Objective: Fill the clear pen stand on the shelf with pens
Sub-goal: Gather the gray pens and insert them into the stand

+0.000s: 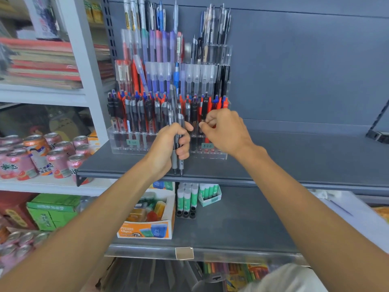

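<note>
Drink cans (42, 157) crowd the white shelving left of the clear pen stand (134, 148), which sits on a grey shelf (294, 161), its tiers packed with red, blue and black pens. In front of the stand's middle, the left hand (170, 148) curls tight around a bundle of grey pens (176, 163), tips pointing down. At the stand's front row, right of centre, the right hand (223, 131) pinches an upright black pen (204, 108) between thumb and forefinger. Glue sticks (187, 199) wait one level below the stand

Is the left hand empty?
No, the left hand grips a bunch of grey pens, while the right hand pinches a black pen at the stand.
</note>
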{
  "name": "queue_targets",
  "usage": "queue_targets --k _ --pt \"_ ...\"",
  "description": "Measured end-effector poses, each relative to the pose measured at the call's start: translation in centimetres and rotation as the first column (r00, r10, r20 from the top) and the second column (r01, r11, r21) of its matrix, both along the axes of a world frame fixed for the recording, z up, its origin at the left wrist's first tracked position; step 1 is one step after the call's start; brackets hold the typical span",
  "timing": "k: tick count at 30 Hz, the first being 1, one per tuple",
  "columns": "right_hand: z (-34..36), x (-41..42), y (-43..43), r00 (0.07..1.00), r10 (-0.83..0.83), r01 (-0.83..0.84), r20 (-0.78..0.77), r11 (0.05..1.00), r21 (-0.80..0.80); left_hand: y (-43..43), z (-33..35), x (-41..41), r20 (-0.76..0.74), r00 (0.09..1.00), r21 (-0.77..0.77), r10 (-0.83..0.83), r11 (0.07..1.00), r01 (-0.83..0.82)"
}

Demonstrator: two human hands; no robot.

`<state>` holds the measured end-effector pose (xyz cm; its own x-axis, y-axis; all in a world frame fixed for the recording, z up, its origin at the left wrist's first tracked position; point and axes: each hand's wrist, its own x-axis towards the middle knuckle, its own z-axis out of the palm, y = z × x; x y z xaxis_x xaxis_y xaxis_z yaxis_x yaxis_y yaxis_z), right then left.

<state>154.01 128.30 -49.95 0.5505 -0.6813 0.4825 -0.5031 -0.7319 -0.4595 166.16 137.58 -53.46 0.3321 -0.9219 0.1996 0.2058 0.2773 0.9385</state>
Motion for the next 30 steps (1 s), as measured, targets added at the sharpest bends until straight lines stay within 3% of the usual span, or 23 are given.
queue_targets --k 6,19,22,26,30 --pt "0.2 -0.2 -0.2 0.999 -0.03 0.029 0.034 0.999 0.017 0.2 0.4 0.1 0.012 0.999 -0.012 0.035 0.999 -0.035" --pt "-0.2 0.4 1.0 0.979 -0.128 0.108 -0.158 0.986 -0.127 0.0 0.6 0.2 0.095 0.992 -0.013 0.088 0.996 -0.087" --pt "-0.7 0.4 0.9 0.986 -0.138 0.127 -0.095 0.985 -0.117 0.0 0.7 0.2 0.096 0.991 -0.011 0.092 0.996 -0.092" --pt "-1.1 0.2 0.7 0.992 -0.107 0.107 0.063 0.994 0.011 0.3 0.7 0.2 0.094 0.993 0.001 0.074 0.997 -0.075" --pt "-1.1 -0.8 0.9 0.962 -0.096 0.084 0.255 0.995 0.058 1.0 0.7 0.2 0.046 0.994 0.002 -0.1 0.995 0.1"
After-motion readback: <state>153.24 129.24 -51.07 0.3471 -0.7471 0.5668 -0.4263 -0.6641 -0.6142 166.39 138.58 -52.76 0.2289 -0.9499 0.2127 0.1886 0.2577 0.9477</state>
